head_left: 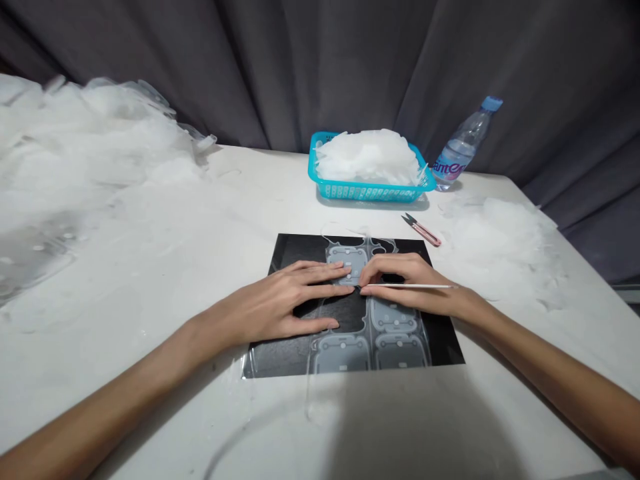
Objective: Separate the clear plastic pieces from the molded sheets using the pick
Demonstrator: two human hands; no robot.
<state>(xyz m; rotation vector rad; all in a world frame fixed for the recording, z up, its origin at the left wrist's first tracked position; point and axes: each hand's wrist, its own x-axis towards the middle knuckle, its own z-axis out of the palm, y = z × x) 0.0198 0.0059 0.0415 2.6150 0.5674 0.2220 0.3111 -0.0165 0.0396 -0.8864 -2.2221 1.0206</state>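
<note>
A translucent moulded sheet [343,353] with several rounded rectangular pieces lies on a black mat [280,360]. My left hand [290,300] rests flat on it with fingers spread, the fingertips on the upper-left piece [345,255]. Close to those fingertips, my right hand [405,273] is closed around a thin white stick [415,286], whose shaft points back toward the wrist. The stick's working tip is hidden by the fingers, at the lower edge of that piece. Cut-out gaps in the sheet show the black mat beneath.
Behind the mat stands a blue basket [370,192] heaped with whitish translucent pieces [370,157]. A water bottle [463,150] is beside it. Pink-handled thread snips [423,230] lie nearby. Translucent scrap is piled at right [505,247] and in a large heap [90,140] at left.
</note>
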